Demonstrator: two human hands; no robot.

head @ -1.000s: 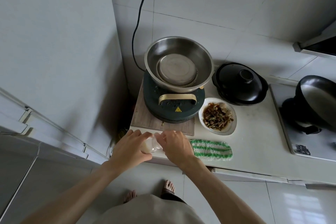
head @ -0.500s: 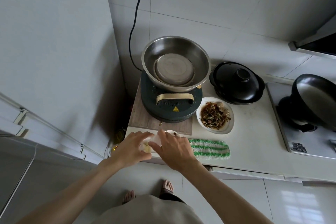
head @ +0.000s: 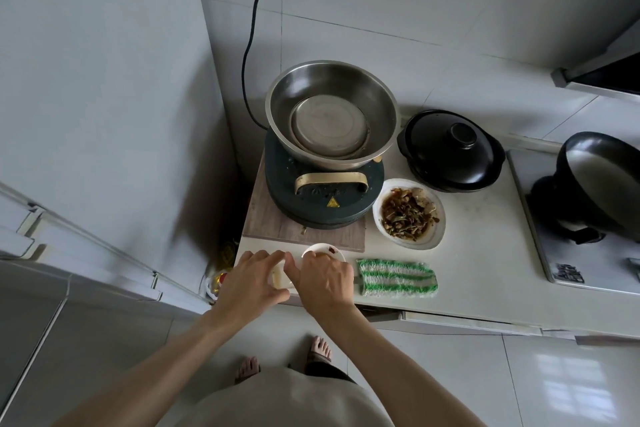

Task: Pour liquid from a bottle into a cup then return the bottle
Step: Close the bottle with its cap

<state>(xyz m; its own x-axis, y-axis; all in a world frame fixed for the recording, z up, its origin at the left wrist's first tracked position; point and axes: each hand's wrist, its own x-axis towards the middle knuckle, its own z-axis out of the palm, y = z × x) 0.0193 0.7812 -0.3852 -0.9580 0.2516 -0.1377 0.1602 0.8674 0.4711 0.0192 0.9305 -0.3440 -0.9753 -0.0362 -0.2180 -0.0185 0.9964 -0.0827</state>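
Observation:
A small pale bottle (head: 279, 279) stands at the counter's front left corner, mostly covered by my two hands. My left hand (head: 247, 286) wraps around its left side with fingers and thumb. My right hand (head: 323, 282) sits against its right side, thumb and forefinger pinched at its top. Just behind my right hand's knuckles is a small white cup (head: 325, 249) with a brown smear on its rim; its near half is hidden by the hand. I cannot see any liquid or the bottle's cap.
Behind the cup, a wooden board (head: 277, 229) carries a dark round cooker (head: 325, 201) with a steel bowl (head: 332, 114) on top. A dish of food (head: 408, 213), a black lidded pot (head: 450, 151), a green striped cloth (head: 396, 277) and a stove with a black pan (head: 602, 180) lie to the right.
Both hands with the bottle have shifted slightly forward over the counter corner. The white cup now shows behind my right hand, where it was covered a second ago.

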